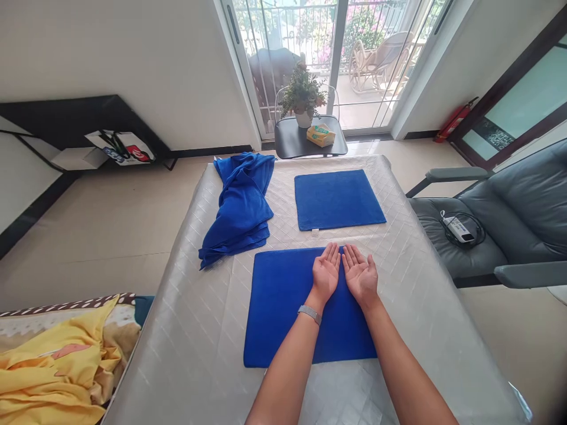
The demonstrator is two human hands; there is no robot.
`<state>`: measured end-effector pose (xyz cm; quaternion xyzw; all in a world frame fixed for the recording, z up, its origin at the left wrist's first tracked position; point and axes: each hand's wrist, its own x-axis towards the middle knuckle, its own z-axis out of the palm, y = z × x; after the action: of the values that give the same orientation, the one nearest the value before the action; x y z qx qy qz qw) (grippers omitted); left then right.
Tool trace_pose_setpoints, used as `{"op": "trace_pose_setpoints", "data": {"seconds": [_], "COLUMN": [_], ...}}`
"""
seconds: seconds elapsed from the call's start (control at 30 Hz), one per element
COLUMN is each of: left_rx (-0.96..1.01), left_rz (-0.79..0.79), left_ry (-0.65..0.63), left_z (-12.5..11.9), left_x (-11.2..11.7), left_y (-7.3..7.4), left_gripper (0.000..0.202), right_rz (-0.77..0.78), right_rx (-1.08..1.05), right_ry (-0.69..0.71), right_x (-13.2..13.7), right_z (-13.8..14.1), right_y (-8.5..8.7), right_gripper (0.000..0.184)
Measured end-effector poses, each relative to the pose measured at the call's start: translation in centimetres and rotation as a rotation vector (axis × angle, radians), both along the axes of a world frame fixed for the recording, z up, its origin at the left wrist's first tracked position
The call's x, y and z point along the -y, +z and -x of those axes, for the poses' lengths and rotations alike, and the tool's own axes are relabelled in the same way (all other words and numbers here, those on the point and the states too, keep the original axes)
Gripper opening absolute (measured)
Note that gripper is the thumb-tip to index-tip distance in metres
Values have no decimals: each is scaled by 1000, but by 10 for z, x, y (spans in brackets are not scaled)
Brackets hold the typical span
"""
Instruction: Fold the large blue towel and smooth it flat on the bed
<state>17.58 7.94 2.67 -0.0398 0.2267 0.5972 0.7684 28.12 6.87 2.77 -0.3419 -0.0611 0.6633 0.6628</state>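
Observation:
My left hand (326,274) and my right hand (361,275) are side by side, palms up, fingers stretched out and nothing in them. Both are over a blue cloth (283,307) spread flat in front of me; whether they touch it I cannot tell. Part of that cloth is hidden under my forearms. Beyond it lies a second flat blue cloth (339,200) with a small white tag on its near edge. To the left is a crumpled pile of blue cloths (243,203). A grey band (309,314) circles my left wrist.
Everything blue rests on a pale quilted mattress-like surface (199,330). At its far end stands a dark chair (283,139) with a potted plant (303,97) and a tissue pack (321,135). A grey armchair (460,254) holds a power strip (458,228). Yellow fabric (57,366) lies lower left.

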Motion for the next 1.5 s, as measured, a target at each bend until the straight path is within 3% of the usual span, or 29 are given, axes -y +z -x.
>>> {"op": "trace_pose_setpoints", "data": {"seconds": [0.33, 0.47, 0.57, 0.7, 0.83, 0.97, 1.17, 1.33, 1.43, 1.5], "left_rx": [-28, -22, -45, -180, -470, -714, -754, -753, -765, -706], "left_rz": [29, 24, 16, 6, -27, -24, 31, 110, 120, 68], "left_ry": [-46, -36, 11, 125, 264, 379, 439, 532, 640, 600], "left_z": [4, 17, 41, 94, 151, 182, 187, 192, 170, 133], "left_x": [0, 2, 6, 11, 17, 24, 25, 23, 30, 39], "left_y": [3, 8, 9, 6, 4, 6, 7, 8, 17, 27], "left_gripper": [54, 55, 54, 52, 49, 48, 54, 54, 53, 52], "right_rz": [8, 24, 28, 41, 31, 21, 49, 55, 14, 39], "right_rx": [23, 16, 22, 8, 15, 31, 34, 40, 30, 22], "right_ry": [12, 5, 9, -9, -9, -2, -31, -88, -54, -42], "right_x": [0, 0, 0, 0, 1, 1, -2, 21, 47, 60], "right_z": [-1, -1, -1, 0, 0, 2, 5, 11, 16, 19], "right_y": [2, 4, 5, 6, 6, 5, 10, 31, 37, 33], "right_gripper": [45, 43, 42, 43, 43, 42, 41, 40, 41, 40]}}
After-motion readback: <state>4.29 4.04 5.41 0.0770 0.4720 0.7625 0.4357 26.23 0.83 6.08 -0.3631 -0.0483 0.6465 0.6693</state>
